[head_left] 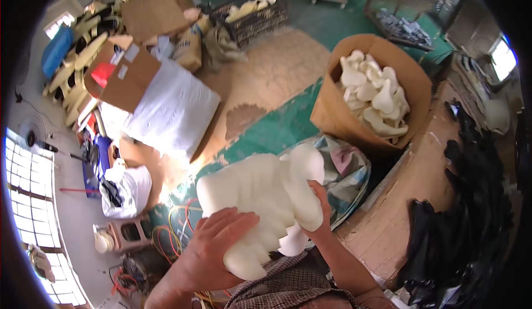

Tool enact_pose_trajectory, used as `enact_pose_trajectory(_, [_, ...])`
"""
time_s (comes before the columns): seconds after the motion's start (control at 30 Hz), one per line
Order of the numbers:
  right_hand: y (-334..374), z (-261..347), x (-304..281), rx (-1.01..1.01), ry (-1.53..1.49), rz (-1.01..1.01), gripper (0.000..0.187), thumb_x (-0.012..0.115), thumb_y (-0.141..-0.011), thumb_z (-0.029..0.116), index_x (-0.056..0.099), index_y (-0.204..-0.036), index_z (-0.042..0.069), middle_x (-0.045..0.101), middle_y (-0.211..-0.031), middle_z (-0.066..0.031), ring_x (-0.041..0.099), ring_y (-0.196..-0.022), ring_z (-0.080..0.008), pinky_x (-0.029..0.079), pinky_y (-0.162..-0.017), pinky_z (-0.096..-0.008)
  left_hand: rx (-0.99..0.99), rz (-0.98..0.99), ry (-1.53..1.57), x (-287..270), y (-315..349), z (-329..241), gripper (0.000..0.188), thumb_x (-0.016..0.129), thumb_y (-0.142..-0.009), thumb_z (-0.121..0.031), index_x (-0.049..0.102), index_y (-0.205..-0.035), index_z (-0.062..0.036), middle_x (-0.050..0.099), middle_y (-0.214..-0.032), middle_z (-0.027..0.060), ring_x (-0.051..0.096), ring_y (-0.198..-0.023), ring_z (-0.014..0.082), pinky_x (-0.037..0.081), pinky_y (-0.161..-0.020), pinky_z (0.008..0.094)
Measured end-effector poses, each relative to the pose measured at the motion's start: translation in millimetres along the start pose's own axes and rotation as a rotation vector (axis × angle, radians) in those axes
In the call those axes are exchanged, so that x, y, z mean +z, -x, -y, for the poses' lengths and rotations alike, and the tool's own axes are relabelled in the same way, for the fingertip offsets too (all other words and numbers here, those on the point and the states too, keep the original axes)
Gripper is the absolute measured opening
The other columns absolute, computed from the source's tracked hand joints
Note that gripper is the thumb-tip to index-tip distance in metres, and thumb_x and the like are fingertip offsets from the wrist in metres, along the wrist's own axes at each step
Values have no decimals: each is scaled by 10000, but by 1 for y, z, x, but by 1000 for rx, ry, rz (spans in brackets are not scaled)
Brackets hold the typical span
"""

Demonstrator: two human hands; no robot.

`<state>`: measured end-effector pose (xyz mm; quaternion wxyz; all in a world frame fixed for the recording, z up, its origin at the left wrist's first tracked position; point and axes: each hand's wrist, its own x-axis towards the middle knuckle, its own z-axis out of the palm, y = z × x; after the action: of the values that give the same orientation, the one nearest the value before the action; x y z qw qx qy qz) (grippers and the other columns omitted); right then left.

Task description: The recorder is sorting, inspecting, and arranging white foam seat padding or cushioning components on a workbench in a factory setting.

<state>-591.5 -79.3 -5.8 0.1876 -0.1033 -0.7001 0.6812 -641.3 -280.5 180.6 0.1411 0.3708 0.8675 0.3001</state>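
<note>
A row of white foam pads (249,184), nested closely together with rounded ends, is held up in front of my body. My left hand (221,248) clasps the row from its near left side, fingers bent over the pads' edges. My right hand (321,212) grips the pads at the right end, its thumb against a peanut-shaped white foam pad (306,184). The undersides of the pads and part of my right fingers are hidden. Another white piece (293,241) shows below the row, close to my checked clothing.
A tall cardboard box (327,101) of similar white pieces stands ahead right, with a woven sack (354,181) nearer. Black glossy pieces (460,220) lie heaped on the cardboard-covered surface at right. Left are a large white-wrapped carton (172,107), a white bag (136,190) and loose hoses (166,234).
</note>
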Motion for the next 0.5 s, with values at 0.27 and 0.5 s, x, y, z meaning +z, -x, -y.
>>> enact_pose_trajectory(0.27, [54, 102, -46, -295, 194, -592, 494, 667, -793, 73, 470, -1241, 9, 532, -1206, -94, 528, -1091, -222, 401, -971, -326, 776, -302, 300, -54, -25, -84, 695, 816, -544, -163, 516, -1155, -24, 467, -1218, 186, 488, -1131, 352, 430, -901, 390])
enact_pose_trajectory(0.5, [235, 172, -128, -247, 42, -1455, 505, 687, -798, 147, 490, -1247, 25, 557, -1191, -104, 533, -1091, -220, 426, -941, -347, 1321, 30, 935, 54, -60, -259, 675, 792, -538, -100, 489, -1137, -25, 476, -1107, 145, 507, -1013, 295, 445, -866, 372])
